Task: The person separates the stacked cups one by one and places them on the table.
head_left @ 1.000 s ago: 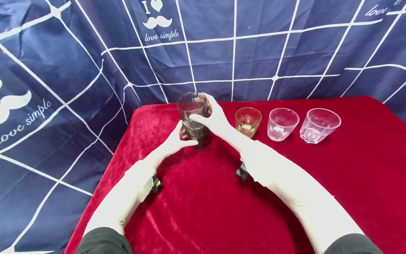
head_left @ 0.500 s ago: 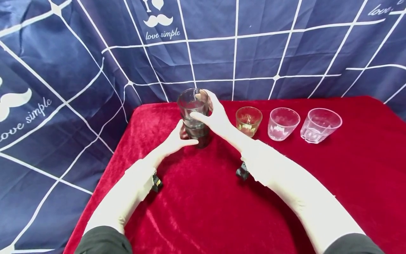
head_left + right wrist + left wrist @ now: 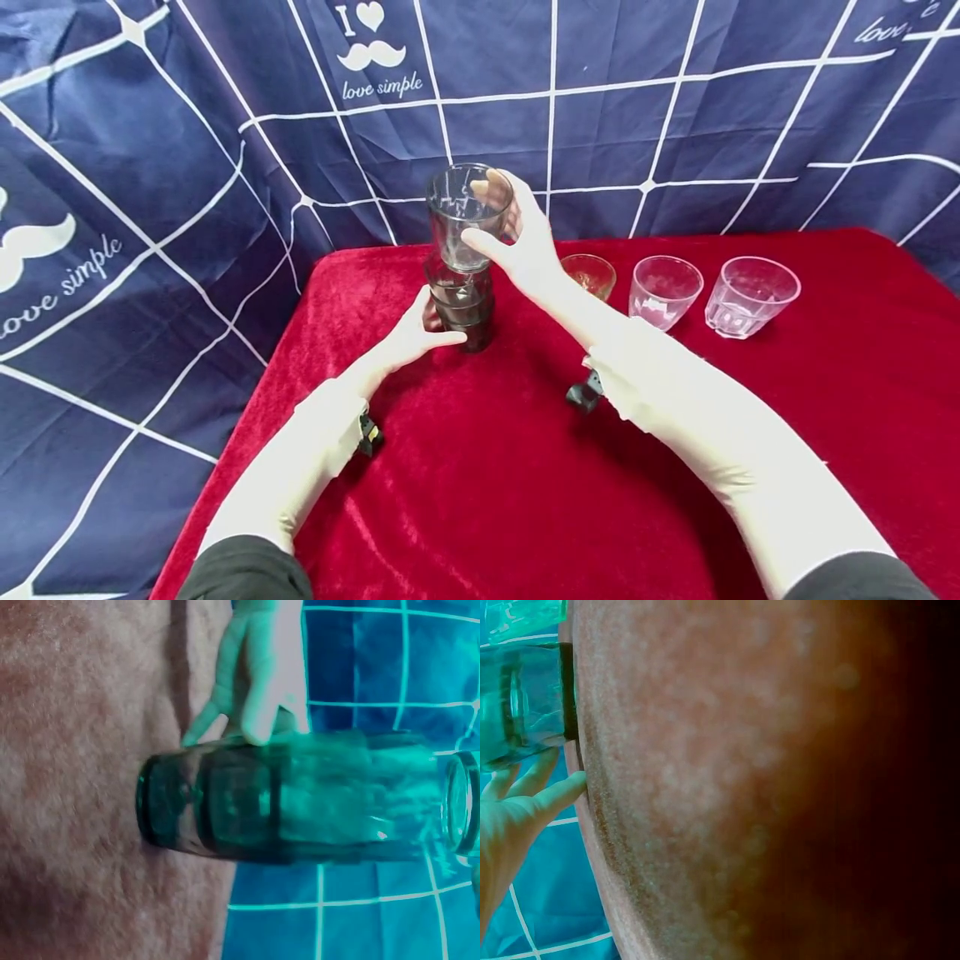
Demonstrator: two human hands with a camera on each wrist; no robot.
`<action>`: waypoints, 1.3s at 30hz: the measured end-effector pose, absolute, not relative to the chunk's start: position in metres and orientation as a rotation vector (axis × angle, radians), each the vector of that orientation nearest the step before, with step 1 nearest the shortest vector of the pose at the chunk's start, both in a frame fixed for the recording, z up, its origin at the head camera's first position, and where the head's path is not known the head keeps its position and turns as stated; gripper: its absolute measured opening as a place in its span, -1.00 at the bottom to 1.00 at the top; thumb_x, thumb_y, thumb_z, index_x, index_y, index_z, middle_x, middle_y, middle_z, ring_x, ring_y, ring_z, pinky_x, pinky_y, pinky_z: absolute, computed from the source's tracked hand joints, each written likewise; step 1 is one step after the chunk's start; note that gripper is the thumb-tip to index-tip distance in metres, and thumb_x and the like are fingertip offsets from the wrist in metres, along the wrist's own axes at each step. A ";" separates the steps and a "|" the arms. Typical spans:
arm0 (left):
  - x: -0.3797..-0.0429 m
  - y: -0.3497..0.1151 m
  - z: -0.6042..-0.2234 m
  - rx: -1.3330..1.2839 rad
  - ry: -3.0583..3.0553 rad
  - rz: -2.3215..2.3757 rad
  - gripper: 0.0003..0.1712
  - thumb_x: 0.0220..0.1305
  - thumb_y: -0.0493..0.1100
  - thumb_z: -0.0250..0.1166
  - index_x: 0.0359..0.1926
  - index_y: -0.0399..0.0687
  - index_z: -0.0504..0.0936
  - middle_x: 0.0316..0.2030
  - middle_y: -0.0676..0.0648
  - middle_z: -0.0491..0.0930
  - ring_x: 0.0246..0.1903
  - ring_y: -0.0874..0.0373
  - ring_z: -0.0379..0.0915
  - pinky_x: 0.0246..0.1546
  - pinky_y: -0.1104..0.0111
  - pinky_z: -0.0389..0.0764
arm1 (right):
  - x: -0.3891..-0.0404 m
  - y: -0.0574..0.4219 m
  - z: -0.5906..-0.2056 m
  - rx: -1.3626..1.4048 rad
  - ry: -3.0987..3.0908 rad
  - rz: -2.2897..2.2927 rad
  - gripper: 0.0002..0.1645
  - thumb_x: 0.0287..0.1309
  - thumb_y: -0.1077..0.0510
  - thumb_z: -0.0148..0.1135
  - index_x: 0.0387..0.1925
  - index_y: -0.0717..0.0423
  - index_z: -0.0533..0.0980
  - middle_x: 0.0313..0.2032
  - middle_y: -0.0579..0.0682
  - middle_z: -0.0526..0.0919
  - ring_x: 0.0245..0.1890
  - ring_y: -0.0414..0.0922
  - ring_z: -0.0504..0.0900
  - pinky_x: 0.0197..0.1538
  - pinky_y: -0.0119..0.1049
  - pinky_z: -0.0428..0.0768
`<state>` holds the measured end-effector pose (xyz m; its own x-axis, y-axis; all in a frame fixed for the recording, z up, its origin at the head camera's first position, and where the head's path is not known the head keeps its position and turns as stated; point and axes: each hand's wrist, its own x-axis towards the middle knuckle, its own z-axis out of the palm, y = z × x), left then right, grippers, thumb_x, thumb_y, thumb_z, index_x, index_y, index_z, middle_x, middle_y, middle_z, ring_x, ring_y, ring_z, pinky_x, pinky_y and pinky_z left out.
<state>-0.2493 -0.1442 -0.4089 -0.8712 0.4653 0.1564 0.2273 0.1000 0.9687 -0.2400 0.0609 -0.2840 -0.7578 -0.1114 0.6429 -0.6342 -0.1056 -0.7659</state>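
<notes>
A stack of dark tinted glasses (image 3: 467, 312) stands upright on the red cloth, left of the middle. My left hand (image 3: 405, 337) holds its lower part, thumb in front and fingers at the far left side, partly hidden by the glass. Above the stack, my right hand (image 3: 528, 242) grips one tinted glass (image 3: 461, 212) near its rim, thumb on the near side and fingers behind. In the right wrist view this glass (image 3: 463, 802) appears apart from the stack (image 3: 300, 799). The left wrist view shows the left hand (image 3: 514, 821) against the stack (image 3: 525, 705).
To the right stand a yellowish glass (image 3: 592, 275), partly covered by the right forearm, a clear glass (image 3: 663, 292) and a clear faceted glass (image 3: 750, 296), in a row. Red cloth (image 3: 480, 467) covers the table. A blue curtain (image 3: 600, 125) with white lines hangs behind.
My right hand has moved up and slightly right, lifting the top glass from within the stack. My left hand has stayed at the lower part.
</notes>
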 end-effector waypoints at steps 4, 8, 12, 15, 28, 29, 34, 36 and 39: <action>-0.249 -0.144 -0.409 0.692 2.190 1.857 0.06 0.04 -0.55 0.36 0.45 -0.14 -0.04 0.36 -0.25 0.23 0.26 -0.17 0.29 0.22 0.05 0.36 | -0.236 0.073 -0.278 0.821 -1.750 1.953 -0.22 0.03 0.53 0.25 0.30 0.43 0.18 0.17 0.37 0.45 0.20 0.15 0.44 0.15 -0.25 0.46; -0.250 -0.144 -0.409 0.695 2.213 1.852 0.02 0.03 -0.57 0.36 0.42 -0.18 0.00 0.33 -0.27 0.28 0.23 -0.16 0.33 0.21 0.08 0.39 | -0.232 0.089 -0.277 0.841 -1.709 1.961 -0.25 0.02 0.55 0.21 0.28 0.42 0.21 0.15 0.35 0.47 0.17 0.12 0.46 0.13 -0.23 0.49; -0.251 -0.144 -0.408 0.727 2.208 1.863 -0.02 0.03 -0.55 0.37 0.39 -0.19 0.04 0.29 -0.28 0.32 0.22 -0.16 0.35 0.21 0.08 0.38 | -0.228 0.108 -0.280 0.869 -1.690 1.947 -0.26 -0.01 0.54 0.20 0.27 0.39 0.25 0.12 0.29 0.51 0.16 0.11 0.47 0.09 -0.26 0.52; -0.252 -0.144 -0.407 0.739 2.200 1.868 -0.03 0.03 -0.54 0.38 0.38 -0.17 0.05 0.29 -0.26 0.32 0.22 -0.14 0.35 0.21 0.08 0.39 | -0.226 0.121 -0.283 0.874 -1.696 1.940 -0.26 -0.01 0.52 0.22 0.27 0.36 0.26 0.11 0.26 0.52 0.16 0.07 0.48 0.09 -0.27 0.51; -0.251 -0.143 -0.409 0.720 2.188 1.870 -0.01 0.02 -0.55 0.39 0.39 -0.15 0.05 0.29 -0.23 0.32 0.22 -0.09 0.36 0.20 0.10 0.40 | -0.198 0.164 -0.313 0.675 -1.881 2.043 -0.19 -0.04 0.65 0.18 0.28 0.26 0.25 0.13 0.07 0.52 0.16 -0.10 0.48 0.18 -0.39 0.43; -0.251 -0.143 -0.409 0.717 2.190 1.868 -0.01 0.02 -0.55 0.39 0.39 -0.14 0.05 0.29 -0.23 0.32 0.22 -0.09 0.35 0.20 0.10 0.39 | -0.194 0.168 -0.316 0.672 -1.900 2.046 -0.18 -0.04 0.65 0.18 0.28 0.24 0.25 0.13 0.05 0.52 0.17 -0.11 0.47 0.18 -0.41 0.43; -0.251 -0.143 -0.409 0.708 2.206 1.855 -0.02 0.03 -0.53 0.39 0.39 -0.14 0.05 0.29 -0.22 0.33 0.23 -0.08 0.35 0.21 0.11 0.38 | -0.180 0.184 -0.329 0.685 -1.954 2.090 -0.15 -0.06 0.70 0.16 0.29 0.23 0.23 0.16 0.02 0.50 0.18 -0.14 0.45 0.17 -0.44 0.43; -0.251 -0.144 -0.409 0.712 2.207 1.857 -0.01 0.03 -0.54 0.39 0.39 -0.14 0.05 0.30 -0.22 0.32 0.23 -0.08 0.34 0.22 0.12 0.38 | -0.176 0.189 -0.335 0.692 -1.951 2.124 -0.14 -0.07 0.71 0.17 0.28 0.23 0.23 0.17 0.06 0.49 0.19 -0.13 0.45 0.17 -0.43 0.43; -0.250 -0.144 -0.409 0.710 2.205 1.863 -0.01 0.03 -0.54 0.38 0.39 -0.15 0.05 0.30 -0.23 0.32 0.24 -0.08 0.34 0.22 0.11 0.37 | -0.172 0.195 -0.344 0.691 -1.958 2.159 -0.13 -0.08 0.71 0.19 0.28 0.23 0.23 0.18 0.09 0.47 0.19 -0.13 0.46 0.17 -0.43 0.44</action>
<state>-0.2498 -0.1438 -0.4088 -0.8726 0.4570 0.1725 0.2463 0.1066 0.9633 -0.1715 0.1952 -0.3437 -0.8836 -0.1948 0.4259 -0.4049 -0.1394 -0.9037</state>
